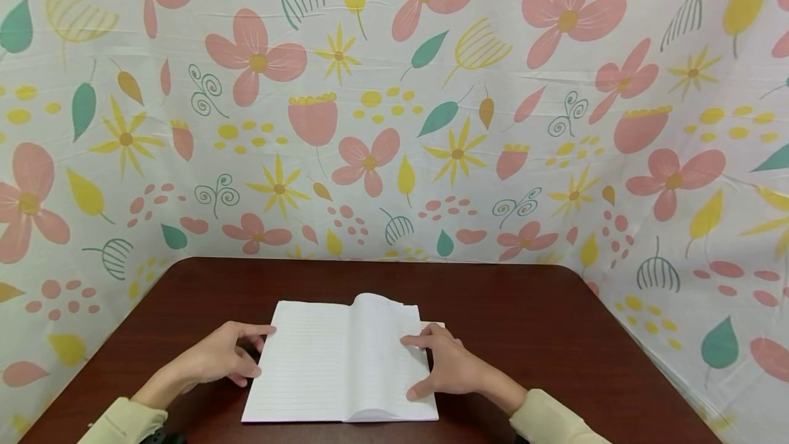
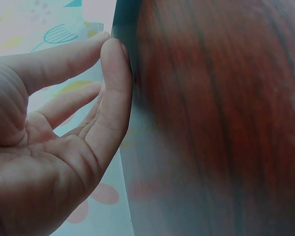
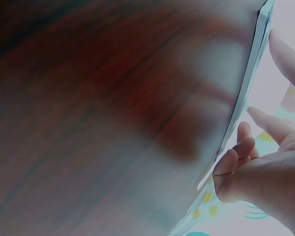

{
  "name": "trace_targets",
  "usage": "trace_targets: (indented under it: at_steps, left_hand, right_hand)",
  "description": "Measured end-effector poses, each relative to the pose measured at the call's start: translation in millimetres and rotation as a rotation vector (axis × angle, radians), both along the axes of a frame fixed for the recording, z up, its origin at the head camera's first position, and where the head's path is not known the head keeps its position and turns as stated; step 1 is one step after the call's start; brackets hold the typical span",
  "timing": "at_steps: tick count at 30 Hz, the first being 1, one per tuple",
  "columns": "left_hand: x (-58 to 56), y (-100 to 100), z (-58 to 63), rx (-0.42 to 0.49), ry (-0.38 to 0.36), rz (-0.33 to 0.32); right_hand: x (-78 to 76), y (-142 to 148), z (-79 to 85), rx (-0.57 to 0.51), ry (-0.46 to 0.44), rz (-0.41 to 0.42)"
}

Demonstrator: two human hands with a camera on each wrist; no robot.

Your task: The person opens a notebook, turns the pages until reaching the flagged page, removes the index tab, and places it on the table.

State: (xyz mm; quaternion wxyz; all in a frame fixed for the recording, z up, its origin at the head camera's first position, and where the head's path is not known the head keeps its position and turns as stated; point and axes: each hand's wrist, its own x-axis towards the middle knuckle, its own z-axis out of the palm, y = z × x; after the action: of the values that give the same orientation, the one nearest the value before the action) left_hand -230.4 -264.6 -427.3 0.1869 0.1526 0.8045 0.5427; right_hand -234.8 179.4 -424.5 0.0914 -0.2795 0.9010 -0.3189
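An open notebook (image 1: 302, 362) with lined white pages lies on the dark brown table. Its right-hand page (image 1: 385, 355) bulges upward near the spine. At the notebook's left edge is my left hand (image 1: 216, 355), index fingertip and thumb apart and touching the edge. The left wrist view shows this left hand (image 2: 64, 132) with its fingers fairly straight. On the right page rests my right hand (image 1: 453, 365), thumb and index finger spread. In the right wrist view the right hand (image 3: 265, 172) has its other fingers bent beside the notebook's edge (image 3: 246, 83).
A strip of white paper or cover (image 1: 435, 325) sticks out past the notebook's upper right side. The brown table (image 1: 524, 314) extends around the notebook. Behind and beside it hangs a white curtain (image 1: 382, 225) printed with flowers and leaves.
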Motion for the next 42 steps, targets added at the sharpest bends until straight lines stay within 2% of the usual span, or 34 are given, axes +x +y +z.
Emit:
trace_targets:
  at_steps: [15,25,42]
  left_hand:
    - [1.7,0,1.2,-0.01,0.007,0.007]
    - [1.2,0,1.3,-0.004,-0.002,0.008]
    - [-0.2,0,-1.2,-0.011,0.007,0.003]
  right_hand:
    - [-5.8,-17,-4.7,-0.008,0.038,0.03]
    - [-6.1,-27,-2.7,-0.019,0.008,0.031]
    - [-12.0,-46,-7.4,0.0,0.008,0.027]
